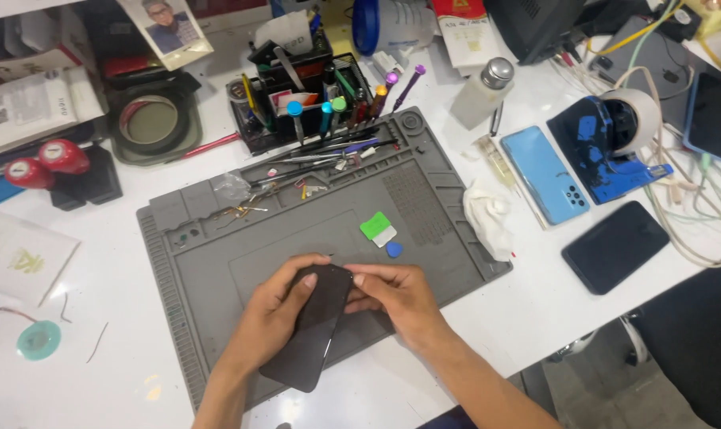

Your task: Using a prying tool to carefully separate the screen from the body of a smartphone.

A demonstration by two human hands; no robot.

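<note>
Fingers of the left hand [277, 314] curl around the left edge of a black smartphone [313, 327], thumb laid on its dark face, while the fingers of the right hand [396, 294] pinch the phone's upper right corner; both hands are closed on it. That phone lies tilted over the near part of the grey work mat [209, 262], which serves as the landmark for everything else. Far left of the mat, on the white table [122, 318], sits a small teal disc [38, 340], and above it two red knobs [46, 163]. Just beyond the mat's upper left corner rests a round black tape roll holder [150, 121]. Shallow trays along the mat's top edge hold tiny screws, scraps and tweezers [297, 171]. Touching the mat's far edge, a black tool caddy [313, 95] stands packed with screwdrivers whose coloured caps stick up, plus other slim tools. On the mat, just above the hands, lie a green card [375, 226] and a blue pick [394, 249]. Right of the mat lies a crumpled white cloth [487, 218], then a white bottle with a metal cap [482, 93], a light blue phone [545, 175] face down, and another black phone [614, 246] well apart.
</note>
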